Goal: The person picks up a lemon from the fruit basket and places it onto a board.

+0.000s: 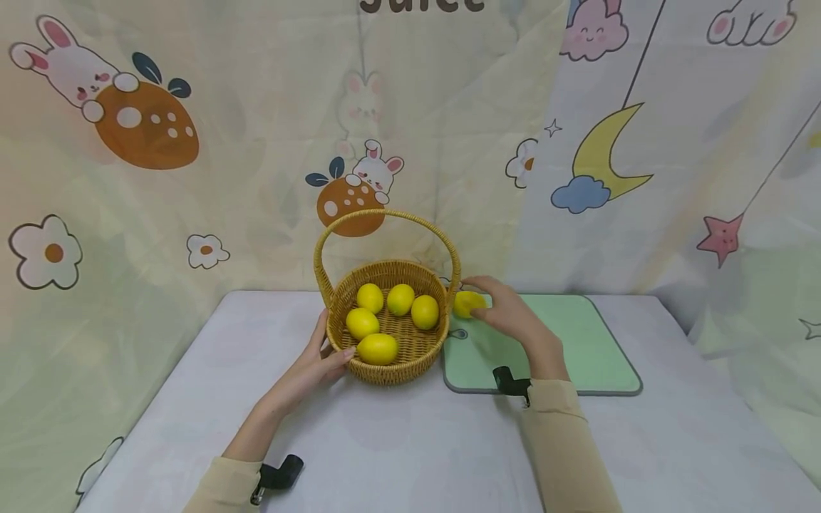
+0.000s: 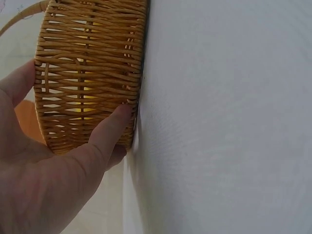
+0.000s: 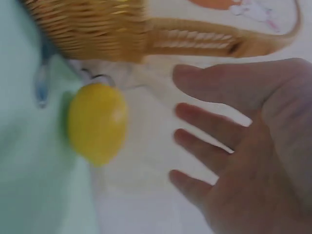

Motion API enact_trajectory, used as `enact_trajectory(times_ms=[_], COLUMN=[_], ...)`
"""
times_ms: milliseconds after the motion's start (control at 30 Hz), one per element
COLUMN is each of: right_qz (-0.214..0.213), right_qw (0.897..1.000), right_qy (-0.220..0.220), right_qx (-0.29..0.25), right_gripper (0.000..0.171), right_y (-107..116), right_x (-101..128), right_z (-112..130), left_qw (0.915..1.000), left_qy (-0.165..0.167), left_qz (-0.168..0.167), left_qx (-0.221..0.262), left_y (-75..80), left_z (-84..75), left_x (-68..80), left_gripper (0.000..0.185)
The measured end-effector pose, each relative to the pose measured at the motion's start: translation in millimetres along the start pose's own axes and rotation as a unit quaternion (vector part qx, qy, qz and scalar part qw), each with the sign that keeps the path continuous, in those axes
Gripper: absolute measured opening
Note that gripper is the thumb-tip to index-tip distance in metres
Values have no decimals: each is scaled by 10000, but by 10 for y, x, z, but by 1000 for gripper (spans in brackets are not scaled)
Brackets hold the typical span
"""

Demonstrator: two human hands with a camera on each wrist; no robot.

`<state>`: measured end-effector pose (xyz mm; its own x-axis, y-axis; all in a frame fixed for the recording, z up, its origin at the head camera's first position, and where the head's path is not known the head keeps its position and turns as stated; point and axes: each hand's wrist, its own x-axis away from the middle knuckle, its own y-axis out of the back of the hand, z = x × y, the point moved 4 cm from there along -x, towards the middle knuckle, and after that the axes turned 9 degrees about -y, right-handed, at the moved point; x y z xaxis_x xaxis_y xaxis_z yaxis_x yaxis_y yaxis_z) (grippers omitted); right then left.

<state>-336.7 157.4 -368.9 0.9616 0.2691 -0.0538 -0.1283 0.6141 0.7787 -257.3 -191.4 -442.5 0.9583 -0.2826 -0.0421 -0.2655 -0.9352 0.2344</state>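
A round wicker basket (image 1: 388,374) with a tall arched handle stands on the table, holding several yellow lemons (image 1: 378,349). My left hand (image 1: 323,360) holds the basket by its left side; in the left wrist view one digit of that hand (image 2: 58,180) touches the rim and another lies along the woven wall near the base. To the basket's right, one more lemon (image 3: 97,124) lies on a light green mat. My right hand (image 1: 513,317) is over the mat beside this lemon, its fingers spread and apart from it in the right wrist view.
The green mat (image 1: 545,356) with a grey edge lies right of the basket on a white-covered table (image 1: 398,449). A patterned cloth backdrop (image 1: 256,178) hangs behind the table's far edge. Black camera mounts (image 1: 282,474) sit at both wrists.
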Motion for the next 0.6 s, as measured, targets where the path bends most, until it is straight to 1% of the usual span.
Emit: enact_trajectory(times_ms=[100,400,500,600], right_qz=[121,511,586,628], right_qw=[9999,9979,9973,9965], right_qy=[-10,-44,116,374], right_qx=[112,384,418,400], right_gripper=[56,53,51,50], right_y=[60,190,193,147], right_x=[71,332,400,431], right_z=[89,416,548,669], left_qw=[10000,10000,10000,10000], left_qy=[29,-33,-46,-54], left_qz=[-23,2,-8,3], left_qx=[-2,11,19,60], left_y=[5,6,4,2], left_z=[8,24,25,28], left_x=[6,5,3,2], left_gripper=[99,96,96,96])
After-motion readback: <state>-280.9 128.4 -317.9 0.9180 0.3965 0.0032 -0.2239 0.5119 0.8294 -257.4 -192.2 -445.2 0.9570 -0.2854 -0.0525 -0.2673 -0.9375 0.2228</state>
